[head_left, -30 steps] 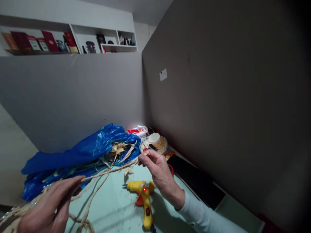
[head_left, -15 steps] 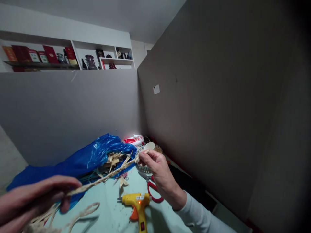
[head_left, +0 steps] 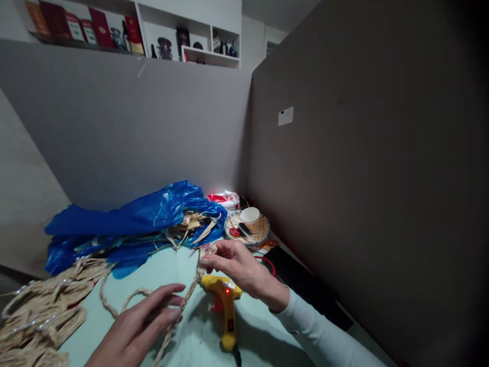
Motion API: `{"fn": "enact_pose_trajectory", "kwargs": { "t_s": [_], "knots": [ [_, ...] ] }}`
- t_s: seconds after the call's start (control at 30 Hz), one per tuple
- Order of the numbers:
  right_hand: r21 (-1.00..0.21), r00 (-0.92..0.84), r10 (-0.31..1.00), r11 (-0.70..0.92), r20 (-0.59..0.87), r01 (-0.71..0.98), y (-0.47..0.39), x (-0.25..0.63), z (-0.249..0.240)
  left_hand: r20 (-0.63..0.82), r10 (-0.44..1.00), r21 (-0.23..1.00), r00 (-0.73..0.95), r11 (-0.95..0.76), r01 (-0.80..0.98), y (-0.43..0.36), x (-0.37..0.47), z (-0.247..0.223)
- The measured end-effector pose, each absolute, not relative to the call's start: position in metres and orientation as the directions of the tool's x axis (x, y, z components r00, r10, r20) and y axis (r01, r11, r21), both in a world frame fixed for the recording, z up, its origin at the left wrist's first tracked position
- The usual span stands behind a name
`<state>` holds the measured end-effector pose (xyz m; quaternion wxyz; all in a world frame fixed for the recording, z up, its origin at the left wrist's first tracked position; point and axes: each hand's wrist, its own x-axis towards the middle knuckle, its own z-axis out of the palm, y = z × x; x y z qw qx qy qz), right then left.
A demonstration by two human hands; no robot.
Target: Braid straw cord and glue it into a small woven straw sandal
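Observation:
My right hand (head_left: 239,267) pinches the end of a braided straw rope (head_left: 190,291) just above the table. The rope slants down and left to my left hand (head_left: 139,326), whose fingers close loosely around it near the bottom edge. A yellow hot glue gun (head_left: 226,308) with a lit red lamp lies on the pale green table (head_left: 179,265), right under my right hand. More of the rope loops (head_left: 126,298) across the table to the left.
A blue plastic bag (head_left: 130,224) spilling dry husk strips lies behind. A bundle of coiled braid (head_left: 42,311) sits at the left. A woven coaster with a paper cup (head_left: 250,216) stands at the back right, beside a black keyboard (head_left: 305,285). Grey partition walls close the corner.
Both hands came down and closer together. The rope, stretched almost level before, now hangs steeply between them. The camera view tilted down and shifted right.

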<state>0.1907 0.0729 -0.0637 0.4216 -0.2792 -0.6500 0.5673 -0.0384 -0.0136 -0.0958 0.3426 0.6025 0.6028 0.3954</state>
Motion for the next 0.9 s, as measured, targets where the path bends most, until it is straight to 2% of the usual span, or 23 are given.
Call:
{"fn": "enact_pose_trajectory", "kwargs": {
  "t_s": [0.03,0.07,0.17,0.4,0.7,0.9],
  "knots": [
    [-0.976,-0.499,0.839,0.195,0.218,-0.098,0.073,0.190,-0.065,-0.032,0.999,0.939,0.006,0.028,0.342,-0.010,-0.027,-0.087],
    [-0.979,-0.510,0.836,0.186,0.203,-0.085,0.073,0.189,-0.066,-0.068,0.998,0.977,-0.004,0.068,0.201,-0.008,-0.015,-0.081],
    [-0.987,-0.544,0.823,0.142,0.160,-0.076,0.073,0.188,-0.073,-0.093,0.995,0.993,-0.020,0.094,0.071,-0.004,0.011,-0.079],
    [-0.994,-0.547,0.832,0.047,0.092,-0.096,0.068,0.177,-0.092,-0.157,0.981,0.987,-0.110,0.158,0.004,-0.003,0.019,-0.099],
    [-0.984,-0.480,0.859,0.172,0.177,-0.054,0.053,0.171,-0.099,-0.108,0.981,0.994,-0.159,0.109,-0.006,0.000,0.022,-0.099],
    [-0.985,-0.586,0.794,0.165,0.163,-0.050,0.061,0.177,-0.095,-0.073,0.972,0.997,-0.224,0.077,0.011,0.003,0.022,-0.104]
  ]
}}
